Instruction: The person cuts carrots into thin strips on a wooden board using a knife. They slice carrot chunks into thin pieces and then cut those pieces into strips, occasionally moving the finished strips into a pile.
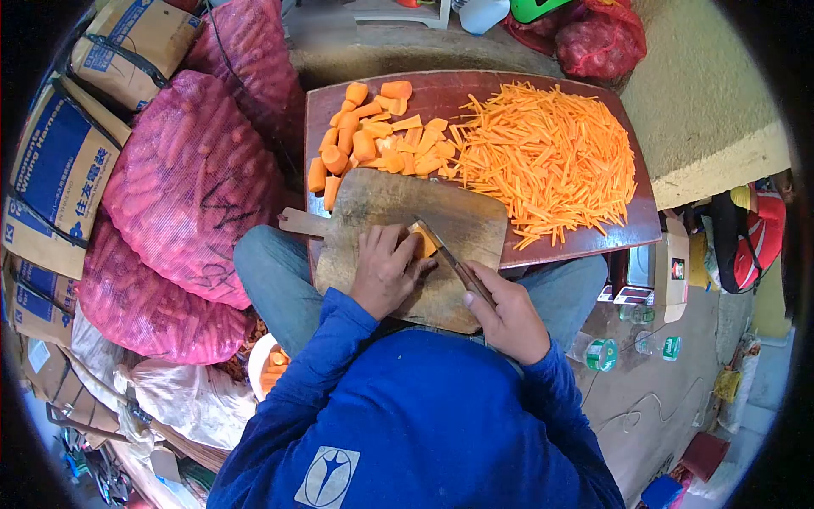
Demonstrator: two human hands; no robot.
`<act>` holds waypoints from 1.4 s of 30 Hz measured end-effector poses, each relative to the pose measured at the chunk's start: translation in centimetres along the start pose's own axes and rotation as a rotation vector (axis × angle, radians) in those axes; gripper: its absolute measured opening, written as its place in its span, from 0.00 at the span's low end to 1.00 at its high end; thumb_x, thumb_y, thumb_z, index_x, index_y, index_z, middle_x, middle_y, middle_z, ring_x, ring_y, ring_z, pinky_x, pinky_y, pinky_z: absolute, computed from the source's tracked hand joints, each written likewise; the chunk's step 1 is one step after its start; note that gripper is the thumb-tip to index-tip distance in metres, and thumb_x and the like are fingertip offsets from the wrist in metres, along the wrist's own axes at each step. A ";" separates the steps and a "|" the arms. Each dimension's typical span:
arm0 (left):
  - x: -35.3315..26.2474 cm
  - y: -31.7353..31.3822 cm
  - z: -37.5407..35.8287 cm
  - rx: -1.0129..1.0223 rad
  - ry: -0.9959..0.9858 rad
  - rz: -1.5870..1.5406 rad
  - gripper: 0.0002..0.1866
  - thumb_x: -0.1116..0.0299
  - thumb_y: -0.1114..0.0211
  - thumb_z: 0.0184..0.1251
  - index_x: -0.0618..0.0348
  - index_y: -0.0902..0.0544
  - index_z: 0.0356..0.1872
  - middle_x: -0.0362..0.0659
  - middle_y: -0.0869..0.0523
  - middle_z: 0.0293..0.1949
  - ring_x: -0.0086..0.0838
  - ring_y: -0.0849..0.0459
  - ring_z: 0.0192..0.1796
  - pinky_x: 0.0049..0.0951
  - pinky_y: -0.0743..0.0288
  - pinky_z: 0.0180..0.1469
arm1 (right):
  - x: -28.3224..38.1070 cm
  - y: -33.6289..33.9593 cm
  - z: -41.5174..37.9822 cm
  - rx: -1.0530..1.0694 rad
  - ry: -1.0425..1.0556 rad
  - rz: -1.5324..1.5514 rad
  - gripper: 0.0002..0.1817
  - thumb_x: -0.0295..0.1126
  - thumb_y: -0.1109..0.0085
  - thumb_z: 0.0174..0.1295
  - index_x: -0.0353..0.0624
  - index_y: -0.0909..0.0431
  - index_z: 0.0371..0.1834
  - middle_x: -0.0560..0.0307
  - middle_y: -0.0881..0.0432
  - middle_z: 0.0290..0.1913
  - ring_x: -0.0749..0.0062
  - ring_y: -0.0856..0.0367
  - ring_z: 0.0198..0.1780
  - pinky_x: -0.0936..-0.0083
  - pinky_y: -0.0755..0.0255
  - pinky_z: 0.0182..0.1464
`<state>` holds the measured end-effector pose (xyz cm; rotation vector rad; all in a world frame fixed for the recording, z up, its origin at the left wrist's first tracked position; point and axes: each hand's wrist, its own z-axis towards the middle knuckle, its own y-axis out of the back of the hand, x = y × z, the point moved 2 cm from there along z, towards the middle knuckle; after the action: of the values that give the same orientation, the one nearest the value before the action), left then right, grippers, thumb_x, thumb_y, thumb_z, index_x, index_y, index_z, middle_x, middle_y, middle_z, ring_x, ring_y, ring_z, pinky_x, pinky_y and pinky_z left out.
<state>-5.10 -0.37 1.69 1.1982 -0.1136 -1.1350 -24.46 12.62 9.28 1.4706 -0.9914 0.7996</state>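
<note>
My left hand (383, 270) presses with curled fingers on a piece of carrot (426, 244) lying on the wooden cutting board (365, 199). In my right hand (511, 312) is the handle of a knife (451, 260), its blade lying along the right side of that carrot piece. The board rests over my lap and against the near edge of a reddish-brown table (475, 81). Beyond it, chunks of peeled carrot (348, 140) are gathered at the table's left. A large heap of carrot sticks (551, 161) covers the right side.
Pink mesh sacks of carrots (191, 182) and strapped cardboard boxes (59, 161) are stacked at left. A white bucket (257, 366) with carrot pieces stands by my left leg. Plastic bottles (602, 354) lie on the floor at right. A red mesh sack (600, 42) sits behind the table.
</note>
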 end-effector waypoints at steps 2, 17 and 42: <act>0.1 -0.1 -0.2 -0.021 -0.007 -0.022 0.20 0.65 0.19 0.63 0.60 0.13 0.53 0.49 0.16 0.52 0.49 0.19 0.55 0.48 0.28 0.57 | 0.3 0.0 -0.4 -0.023 0.009 -0.042 0.24 0.27 0.37 0.77 0.30 0.24 0.73 0.34 0.12 0.56 0.48 0.09 0.56 0.65 0.19 0.60; 0.7 0.5 0.7 0.046 -0.067 -0.053 0.21 0.74 0.25 0.56 0.62 0.13 0.54 0.48 0.18 0.53 0.46 0.20 0.54 0.46 0.28 0.57 | 1.7 -0.8 -1.7 0.076 0.010 -0.349 0.30 0.34 0.40 0.78 0.35 0.33 0.79 0.30 0.14 0.55 0.30 0.12 0.49 0.44 0.16 0.46; 0.9 0.8 0.5 0.010 -0.031 -0.135 0.22 0.78 0.26 0.53 0.63 0.12 0.53 0.50 0.17 0.49 0.50 0.20 0.55 0.47 0.25 0.59 | 1.7 -2.0 2.7 0.093 0.018 -0.323 0.23 0.34 0.42 0.78 0.40 0.32 0.72 0.29 0.14 0.47 0.28 0.13 0.46 0.38 0.20 0.45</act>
<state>-4.46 -1.45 2.10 1.2120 -0.0622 -1.2726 -22.05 9.71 9.64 1.6490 -0.6856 0.6284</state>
